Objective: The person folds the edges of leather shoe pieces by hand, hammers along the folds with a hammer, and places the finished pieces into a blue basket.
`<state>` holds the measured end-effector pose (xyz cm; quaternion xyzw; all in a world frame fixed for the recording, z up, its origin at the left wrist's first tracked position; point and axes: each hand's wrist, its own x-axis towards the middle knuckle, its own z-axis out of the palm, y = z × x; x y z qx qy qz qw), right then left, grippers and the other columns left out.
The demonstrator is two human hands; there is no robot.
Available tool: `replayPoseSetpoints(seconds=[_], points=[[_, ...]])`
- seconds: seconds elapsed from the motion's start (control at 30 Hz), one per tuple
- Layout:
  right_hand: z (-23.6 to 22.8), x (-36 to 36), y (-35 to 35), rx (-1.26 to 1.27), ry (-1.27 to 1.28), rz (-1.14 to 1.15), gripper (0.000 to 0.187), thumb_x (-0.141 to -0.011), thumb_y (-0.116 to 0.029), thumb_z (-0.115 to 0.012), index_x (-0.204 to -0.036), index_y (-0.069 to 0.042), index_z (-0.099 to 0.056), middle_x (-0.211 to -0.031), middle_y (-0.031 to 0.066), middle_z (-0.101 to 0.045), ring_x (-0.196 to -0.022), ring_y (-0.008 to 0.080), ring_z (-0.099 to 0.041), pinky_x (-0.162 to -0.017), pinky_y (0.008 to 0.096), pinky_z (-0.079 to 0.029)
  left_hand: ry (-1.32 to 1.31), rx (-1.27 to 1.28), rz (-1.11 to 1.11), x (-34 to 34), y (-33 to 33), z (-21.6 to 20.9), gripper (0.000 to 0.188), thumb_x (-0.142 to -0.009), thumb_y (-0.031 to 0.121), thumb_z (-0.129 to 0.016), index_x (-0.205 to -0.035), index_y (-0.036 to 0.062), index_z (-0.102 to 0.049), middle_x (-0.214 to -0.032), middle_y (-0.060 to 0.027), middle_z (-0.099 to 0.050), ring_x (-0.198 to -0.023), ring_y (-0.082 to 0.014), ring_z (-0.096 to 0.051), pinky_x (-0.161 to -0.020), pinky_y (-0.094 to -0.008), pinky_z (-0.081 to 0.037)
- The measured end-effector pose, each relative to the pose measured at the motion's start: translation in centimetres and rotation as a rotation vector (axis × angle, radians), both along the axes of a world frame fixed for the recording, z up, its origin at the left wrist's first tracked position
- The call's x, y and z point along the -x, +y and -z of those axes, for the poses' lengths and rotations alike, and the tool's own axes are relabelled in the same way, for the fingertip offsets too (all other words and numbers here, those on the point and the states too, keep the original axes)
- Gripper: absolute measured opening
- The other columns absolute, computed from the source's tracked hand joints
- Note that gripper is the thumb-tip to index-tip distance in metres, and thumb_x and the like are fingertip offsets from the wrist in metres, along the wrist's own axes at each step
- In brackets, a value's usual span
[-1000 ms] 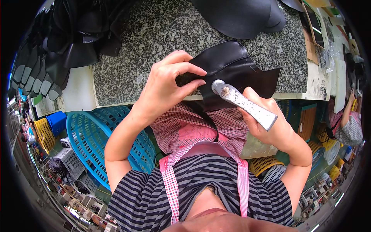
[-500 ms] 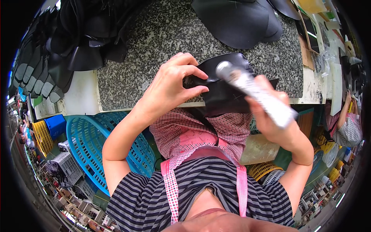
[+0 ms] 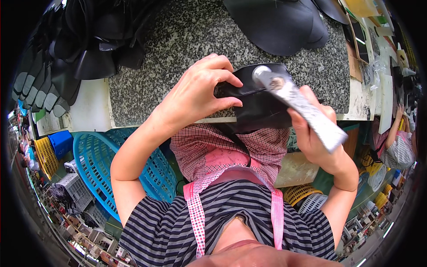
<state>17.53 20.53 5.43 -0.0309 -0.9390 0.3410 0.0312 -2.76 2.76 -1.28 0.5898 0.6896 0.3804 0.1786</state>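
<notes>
My left hand [image 3: 200, 86] rests on the left end of a folded black leather piece [image 3: 262, 113] at the near edge of the stone slab, thumb and forefinger curved and pressing on it to either side of a seam. In my closed right hand [image 3: 313, 133] is a hammer [image 3: 302, 107] with a long metal head, slightly blurred. Its round face is over the upper right part of the leather piece; whether it touches cannot be made out. The hammer's handle is mostly hidden under its head and my fingers.
The speckled stone slab [image 3: 178, 53] bears stacked black leather pieces [image 3: 95, 40] at the far left and larger black pieces [image 3: 280, 26] at the far right. A blue plastic basket [image 3: 95, 164] stands left of my lap. Another person [image 3: 398, 147] is at the right.
The hammer head has come down slightly toward the leather and shows more sharply. My left hand keeps its hold on the piece. The view has shifted a little.
</notes>
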Motion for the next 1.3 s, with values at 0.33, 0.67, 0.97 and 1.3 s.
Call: replayPoseSetpoints(seconds=[0.33, 0.67, 0.97, 1.3], points=[[-0.1, 0.1, -0.5, 0.097, -0.049, 0.038, 0.013, -0.090, 0.001, -0.061, -0.103, 0.002, -0.057, -0.082, 0.0228, -0.057, -0.066, 0.0418, -0.060, -0.059, 0.0385, -0.049, -0.001, -0.027, 0.013, -0.1, 0.1, -0.1, 0.039, -0.063, 0.015, -0.090, -0.096, 0.0029, -0.072, -0.095, -0.0088, -0.062, -0.095, -0.0281, -0.061, -0.085, -0.0392, -0.053], [0.8, 0.5, -0.2, 0.033, -0.209, -0.038, 0.033, -0.083, -0.003, -0.066, -0.109, -0.001, -0.045, -0.076, 0.0212, -0.062, -0.073, 0.0414, -0.066, -0.063, 0.0490, -0.051, -0.010, -0.049, -0.028, -0.6, -0.4, 0.3, 0.046, -0.062, 0.016, -0.090, -0.102, 0.0034, -0.071, -0.104, -0.0104, -0.061, -0.101, -0.0293, -0.060, -0.090, -0.0397, -0.052], [0.7, 0.6, -0.7, 0.031, -0.159, -0.007, 0.021, -0.085, 0.005, -0.063, -0.104, 0.002, -0.054, -0.082, 0.0220, -0.056, -0.074, 0.0444, -0.063, -0.062, 0.0435, -0.050, 0.038, -0.048, 0.010, 0.0, -0.1, 0.6, 0.050, -0.060, 0.016, -0.091, -0.104, 0.0041, -0.072, -0.111, -0.0106, -0.063, -0.106, -0.0289, -0.063, -0.093, -0.0400, -0.053], [-0.3, 0.8, -0.6, 0.041, -0.176, -0.035, 0.039, -0.080, -0.003, -0.068, -0.111, 0.000, -0.044, -0.080, 0.0198, -0.062, -0.074, 0.0393, -0.067, -0.062, 0.0460, -0.053, 0.007, -0.046, 0.053, 0.5, 0.0, 0.7, 0.054, -0.058, 0.014, -0.090, -0.108, 0.0056, -0.071, -0.114, -0.0100, -0.064, -0.110, -0.0297, -0.061, -0.098, -0.0412, -0.050]])
